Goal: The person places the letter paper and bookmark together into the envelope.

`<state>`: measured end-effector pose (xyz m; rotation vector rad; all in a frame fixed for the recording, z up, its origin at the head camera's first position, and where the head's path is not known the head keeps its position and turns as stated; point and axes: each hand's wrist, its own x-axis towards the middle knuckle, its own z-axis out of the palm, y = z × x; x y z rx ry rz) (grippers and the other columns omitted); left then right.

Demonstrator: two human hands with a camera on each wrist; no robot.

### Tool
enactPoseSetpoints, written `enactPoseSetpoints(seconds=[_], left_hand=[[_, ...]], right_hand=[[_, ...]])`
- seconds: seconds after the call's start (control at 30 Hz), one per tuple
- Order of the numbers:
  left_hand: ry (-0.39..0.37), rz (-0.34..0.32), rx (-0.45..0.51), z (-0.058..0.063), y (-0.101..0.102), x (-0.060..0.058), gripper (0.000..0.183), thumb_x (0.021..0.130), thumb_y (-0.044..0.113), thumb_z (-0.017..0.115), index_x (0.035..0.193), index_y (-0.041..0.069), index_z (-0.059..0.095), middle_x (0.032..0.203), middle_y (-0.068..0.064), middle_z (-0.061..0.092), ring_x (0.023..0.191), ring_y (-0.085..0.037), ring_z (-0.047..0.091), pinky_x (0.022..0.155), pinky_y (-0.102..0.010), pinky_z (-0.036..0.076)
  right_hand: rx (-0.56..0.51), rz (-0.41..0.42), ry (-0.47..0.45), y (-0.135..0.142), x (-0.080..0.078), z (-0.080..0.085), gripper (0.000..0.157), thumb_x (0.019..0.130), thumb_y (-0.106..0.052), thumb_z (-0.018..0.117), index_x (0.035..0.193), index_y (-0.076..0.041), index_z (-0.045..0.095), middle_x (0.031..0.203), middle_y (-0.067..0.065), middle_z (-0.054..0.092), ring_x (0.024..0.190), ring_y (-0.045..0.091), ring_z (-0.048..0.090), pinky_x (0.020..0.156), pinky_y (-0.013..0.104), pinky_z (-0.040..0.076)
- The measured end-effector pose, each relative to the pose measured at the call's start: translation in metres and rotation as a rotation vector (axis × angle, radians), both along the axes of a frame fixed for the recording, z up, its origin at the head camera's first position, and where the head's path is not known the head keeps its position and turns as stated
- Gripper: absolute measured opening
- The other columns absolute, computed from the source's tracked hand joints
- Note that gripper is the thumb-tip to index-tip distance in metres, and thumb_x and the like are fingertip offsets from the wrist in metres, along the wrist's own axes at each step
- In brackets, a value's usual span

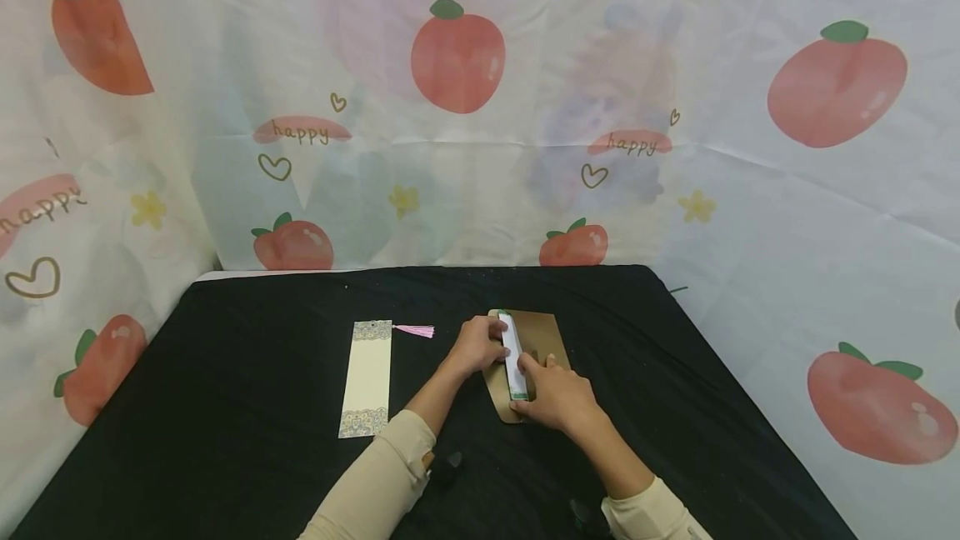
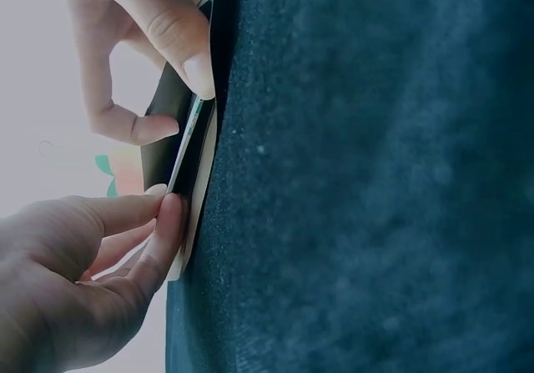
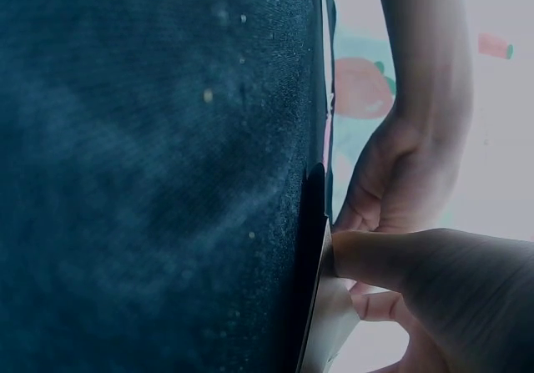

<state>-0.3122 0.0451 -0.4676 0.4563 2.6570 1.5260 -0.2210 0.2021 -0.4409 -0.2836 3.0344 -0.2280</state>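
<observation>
two hands at work: the left hand (image 1: pixel 478 346) and the right hand (image 1: pixel 558 394) meet at one white strip (image 1: pixel 512 357); neither of them is released.
left hand: it comes from the left side and pinches the strip along its left edge, toward the far end, between thumb and fingers.
right hand: it grasps the same strip nearer to the person, thumb at the near end, one finger bent at the right edge.
white strip: long and narrow, with green at both ends; it is above the brown piece (image 1: pixel 543 332), and whether it touches it everywhere i cannot tell.
brown piece: flat, with rounded corners, partly covered by the hands.
cream bookmark: the cream bookmark (image 1: pixel 367 377) lies flat, apart, to the left, with a patterned band at each end; its pink tassel (image 1: pixel 414 331) points toward the hands.
black cloth: the black cloth (image 1: pixel 247 390) is under everything.
backdrop: the backdrop (image 1: pixel 510 182) behind carries printed red fruits, hearts and the word "happy".
</observation>
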Motion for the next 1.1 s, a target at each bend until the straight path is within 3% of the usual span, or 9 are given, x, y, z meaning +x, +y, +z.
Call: enactPoseSetpoints(seconds=[0.33, 0.83, 1.1], left_hand=[[-0.005, -0.01, -0.002, 0.0015, 0.003, 0.0017, 0.036, 0.082, -0.006, 0.082, 0.116, -0.005, 0.072, 0.1, -0.014, 0.074, 0.095, -0.025, 0.067, 0.08, -0.036, 0.056], [-0.004, -0.013, -0.023, 0.0021, 0.0063, 0.0015, 0.036, 0.083, -0.003, 0.084, 0.116, -0.004, 0.072, 0.099, -0.013, 0.073, 0.093, -0.023, 0.066, 0.074, -0.03, 0.054], [0.004, 0.01, -0.08, 0.0006, 0.0082, 0.0, 0.04, 0.082, 0.001, 0.086, 0.12, 0.0, 0.072, 0.106, -0.013, 0.073, 0.104, -0.028, 0.067, 0.087, -0.038, 0.055]], right_hand=[[0.0, 0.001, 0.001, 0.0001, 0.0017, 0.0003, 0.065, 0.085, -0.044, 0.084, 0.137, -0.017, 0.058, 0.137, 0.036, 0.055, 0.102, 0.053, 0.065, 0.075, 0.065, 0.052], [-0.004, 0.005, 0.002, -0.0004, 0.002, 0.0011, 0.066, 0.085, -0.045, 0.084, 0.139, -0.017, 0.058, 0.139, 0.038, 0.052, 0.106, 0.056, 0.063, 0.078, 0.067, 0.052], [-0.004, 0.003, -0.008, -0.0003, 0.0024, 0.0015, 0.069, 0.085, -0.044, 0.084, 0.142, -0.016, 0.056, 0.141, 0.039, 0.05, 0.108, 0.058, 0.062, 0.078, 0.067, 0.052]])
